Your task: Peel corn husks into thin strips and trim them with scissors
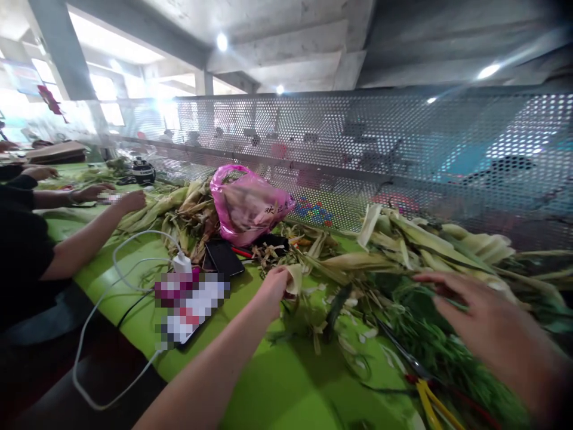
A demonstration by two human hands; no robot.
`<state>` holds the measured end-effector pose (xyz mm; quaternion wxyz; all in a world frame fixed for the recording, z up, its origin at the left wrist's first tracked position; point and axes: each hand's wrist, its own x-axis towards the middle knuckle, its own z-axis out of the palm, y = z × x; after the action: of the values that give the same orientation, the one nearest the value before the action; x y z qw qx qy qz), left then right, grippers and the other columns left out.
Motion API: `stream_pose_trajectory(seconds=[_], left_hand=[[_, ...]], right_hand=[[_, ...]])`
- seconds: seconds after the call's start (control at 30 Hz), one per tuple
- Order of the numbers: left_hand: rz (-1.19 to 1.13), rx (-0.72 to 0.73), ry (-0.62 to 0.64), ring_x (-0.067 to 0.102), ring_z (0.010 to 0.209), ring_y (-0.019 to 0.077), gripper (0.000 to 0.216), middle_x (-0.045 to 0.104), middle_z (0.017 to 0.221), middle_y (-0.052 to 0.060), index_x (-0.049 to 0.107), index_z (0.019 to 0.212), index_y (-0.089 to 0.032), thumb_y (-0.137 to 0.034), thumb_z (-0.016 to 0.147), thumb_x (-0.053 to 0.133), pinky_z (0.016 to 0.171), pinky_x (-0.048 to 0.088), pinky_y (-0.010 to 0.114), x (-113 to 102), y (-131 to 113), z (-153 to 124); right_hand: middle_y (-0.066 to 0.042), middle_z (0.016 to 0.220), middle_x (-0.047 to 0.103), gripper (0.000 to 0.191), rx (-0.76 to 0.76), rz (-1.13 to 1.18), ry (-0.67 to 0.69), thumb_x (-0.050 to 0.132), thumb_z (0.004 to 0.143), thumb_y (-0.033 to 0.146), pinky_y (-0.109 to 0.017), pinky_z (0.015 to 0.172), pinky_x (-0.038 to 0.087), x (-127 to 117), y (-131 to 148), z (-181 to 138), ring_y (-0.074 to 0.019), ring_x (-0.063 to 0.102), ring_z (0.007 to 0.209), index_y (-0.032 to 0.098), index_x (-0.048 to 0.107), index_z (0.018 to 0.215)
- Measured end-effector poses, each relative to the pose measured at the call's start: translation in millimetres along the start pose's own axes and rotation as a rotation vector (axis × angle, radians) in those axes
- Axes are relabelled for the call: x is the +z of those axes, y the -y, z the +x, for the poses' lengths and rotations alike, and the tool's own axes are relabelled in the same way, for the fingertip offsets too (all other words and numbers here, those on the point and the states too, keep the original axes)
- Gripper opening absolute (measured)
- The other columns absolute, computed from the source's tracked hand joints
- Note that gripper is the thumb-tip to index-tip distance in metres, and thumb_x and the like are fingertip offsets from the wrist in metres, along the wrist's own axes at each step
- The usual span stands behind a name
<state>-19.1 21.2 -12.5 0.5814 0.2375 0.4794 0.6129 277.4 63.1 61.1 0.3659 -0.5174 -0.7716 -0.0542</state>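
Observation:
My left hand (274, 289) is closed on a pale piece of corn husk (294, 279) above the green table (277, 382). On the right, my right hand (487, 322) has its fingers apart and looks slightly blurred, with nothing visible in it. It hovers over feathery green sprigs (430, 340), just in front of a heap of corn husks (430, 239). Between my hands lie dark leaf strips (338, 307) and small pale scraps. A long metal tool with yellow handles (427, 401), perhaps scissors, rests below the sprigs.
A pink plastic bag (250, 206) stands at the back by a perforated metal screen (313, 143). A black phone (224, 258) and a cabled phone (197, 316) lie left of my arm. More husks (179, 206) pile near a co-worker's hands (129, 202).

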Motion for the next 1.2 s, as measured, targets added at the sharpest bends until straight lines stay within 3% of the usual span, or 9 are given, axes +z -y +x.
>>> stream_pose_trajectory(seconds=[0.07, 0.3, 0.4, 0.5, 0.63, 0.77, 0.87, 1.0, 1.2], left_hand=[[0.032, -0.043, 0.045, 0.048, 0.046, 0.0087, 0.013, 0.057, 0.055, -0.001, 0.064, 0.072, -0.013, -0.023, 0.063, 0.061, 0.044, 0.031, 0.019, 5.0, 3.9, -2.8], [0.166, -0.120, 0.265, 0.052, 0.057, 0.0122, 0.011, 0.062, 0.063, 0.003, 0.067, 0.070, -0.016, -0.024, 0.064, 0.065, 0.053, 0.038, 0.022, 16.8, 12.8, -20.4], [0.292, -0.063, 0.342, 0.048, 0.056, 0.0108, 0.012, 0.059, 0.062, 0.000, 0.066, 0.070, -0.015, -0.026, 0.066, 0.066, 0.055, 0.036, 0.022, 18.5, 17.3, -23.9], [0.438, -0.012, 0.457, 0.043, 0.053, 0.0088, 0.019, 0.055, 0.059, -0.002, 0.065, 0.071, -0.014, -0.032, 0.068, 0.068, 0.054, 0.033, 0.022, 17.3, 20.6, -24.2], [0.488, 0.041, 0.654, 0.044, 0.054, 0.0080, 0.022, 0.054, 0.061, -0.003, 0.065, 0.077, -0.014, -0.035, 0.072, 0.068, 0.056, 0.035, 0.022, 14.2, 17.4, -27.3], [0.446, 0.060, 0.783, 0.048, 0.059, 0.0091, 0.029, 0.058, 0.067, -0.001, 0.065, 0.076, -0.014, -0.042, 0.070, 0.072, 0.059, 0.038, 0.022, 13.5, 11.8, -32.7], [0.425, 0.030, 0.743, 0.046, 0.056, 0.0082, 0.031, 0.056, 0.063, -0.001, 0.063, 0.070, -0.014, -0.043, 0.067, 0.074, 0.056, 0.037, 0.022, 14.0, 11.8, -32.4], [0.295, 0.022, 0.475, 0.044, 0.052, 0.0066, 0.033, 0.055, 0.063, 0.000, 0.064, 0.074, -0.012, -0.041, 0.064, 0.076, 0.051, 0.031, 0.022, 13.8, 14.0, -25.0], [0.142, 0.052, 0.258, 0.038, 0.048, 0.0053, 0.032, 0.051, 0.058, -0.002, 0.060, 0.069, -0.012, -0.037, 0.060, 0.078, 0.047, 0.027, 0.022, 14.3, 12.0, -20.0]], right_hand=[[-0.007, 0.110, 0.069, 0.026, -0.120, 0.134, 0.079, 0.054, 0.077, 0.030, -0.040, 0.087, 0.046, 9.0, 24.3, -4.4, -0.0274, 0.065, 0.094, 0.029, 0.068, 0.098], [-0.006, 0.114, 0.062, 0.041, -0.200, 0.389, 0.307, 0.055, 0.082, 0.024, -0.035, 0.082, 0.050, 46.2, 83.4, -32.7, -0.0194, 0.063, 0.080, 0.030, 0.060, 0.123], [-0.006, 0.103, 0.064, 0.025, -0.199, 0.505, 0.337, 0.056, 0.084, 0.028, -0.032, 0.079, 0.049, 51.3, 95.5, -38.2, -0.0198, 0.062, 0.083, 0.027, 0.068, 0.106], [-0.005, 0.082, 0.063, 0.020, 0.002, 0.613, 0.324, 0.058, 0.085, 0.038, -0.031, 0.072, 0.047, 53.9, 93.9, -39.5, -0.0205, 0.059, 0.078, 0.021, 0.067, 0.081], [-0.001, 0.067, 0.059, 0.024, 0.389, 0.831, 0.352, 0.063, 0.079, 0.044, -0.027, 0.056, 0.043, 62.3, 80.6, -40.6, -0.0155, 0.052, 0.059, 0.020, 0.063, 0.077], [0.001, 0.064, 0.057, 0.023, 0.520, 0.952, 0.324, 0.066, 0.076, 0.042, -0.025, 0.051, 0.040, 70.6, 70.8, -41.0, -0.0128, 0.049, 0.053, 0.019, 0.062, 0.074], [0.000, 0.067, 0.061, 0.028, 0.524, 0.914, 0.315, 0.064, 0.076, 0.047, -0.026, 0.052, 0.042, 72.3, 66.6, -39.7, -0.0134, 0.051, 0.053, 0.019, 0.062, 0.075], [-0.002, 0.071, 0.062, 0.032, 0.468, 0.829, 0.266, 0.065, 0.076, 0.050, -0.026, 0.054, 0.045, 68.7, 66.9, -38.4, -0.0146, 0.054, 0.058, 0.019, 0.061, 0.079], [-0.003, 0.082, 0.066, 0.021, 0.143, 0.761, 0.311, 0.070, 0.074, 0.037, -0.030, 0.068, 0.049, 61.9, 90.7, -46.7, -0.0185, 0.059, 0.072, 0.021, 0.065, 0.087]])
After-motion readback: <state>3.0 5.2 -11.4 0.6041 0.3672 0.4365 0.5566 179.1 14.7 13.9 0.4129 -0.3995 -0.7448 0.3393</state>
